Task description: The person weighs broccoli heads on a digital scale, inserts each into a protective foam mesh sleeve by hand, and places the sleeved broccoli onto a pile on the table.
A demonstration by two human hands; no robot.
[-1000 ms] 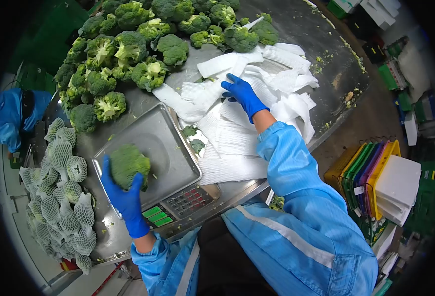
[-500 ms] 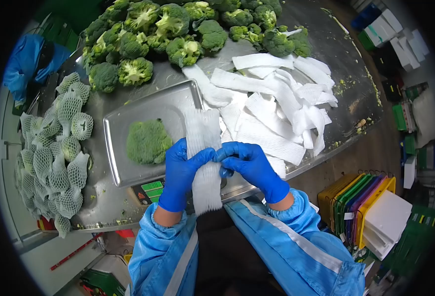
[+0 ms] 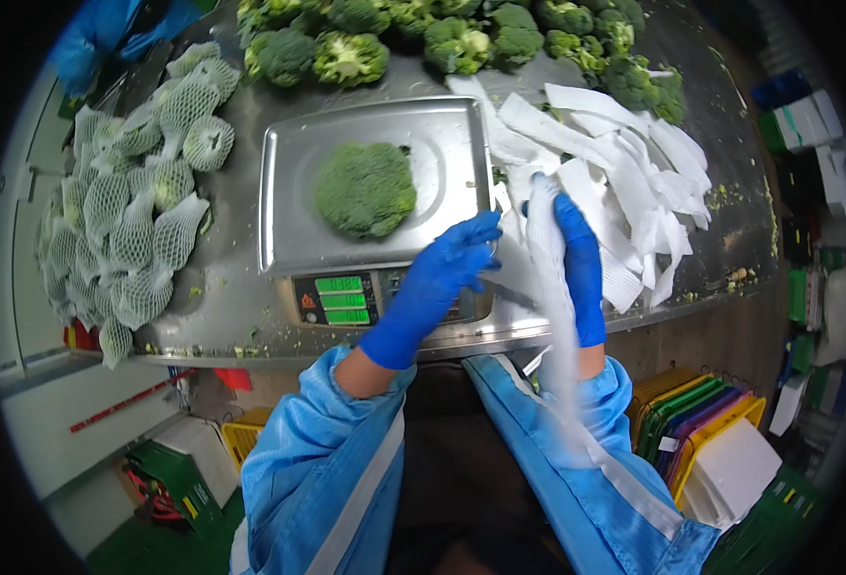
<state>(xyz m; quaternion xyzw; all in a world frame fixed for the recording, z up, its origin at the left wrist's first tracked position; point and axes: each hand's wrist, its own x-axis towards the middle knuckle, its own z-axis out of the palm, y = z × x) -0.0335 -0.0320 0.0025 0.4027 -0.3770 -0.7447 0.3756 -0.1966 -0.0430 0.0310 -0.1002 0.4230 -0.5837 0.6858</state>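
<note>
A blue glove covers each of my hands. My right hand [image 3: 579, 264] grips a white foam net sleeve [image 3: 549, 244], which hangs down past the wrist, its lower end blurred. To the left, my left hand [image 3: 447, 273] is apart from the sleeve, its fingers stretched out near the front right corner of the scale's metal tray [image 3: 336, 257]. One broccoli head [image 3: 365, 189] lies on that tray, and the scale's display [image 3: 343, 299] is lit green. Beyond my right hand, more white net sleeves [image 3: 634, 182] lie in a loose heap.
Bare broccoli heads [image 3: 451, 43] are piled along the back. Several net-wrapped broccoli heads [image 3: 126, 220] are heaped on the left. Coloured crates [image 3: 696, 422] stand below the table's front edge at right. A person's blue sleeve [image 3: 92, 43] shows at the far left.
My left hand has let go of the net sleeve and moved apart from it. My right hand has carried the sleeve right, towards the heap. The view has shifted too.
</note>
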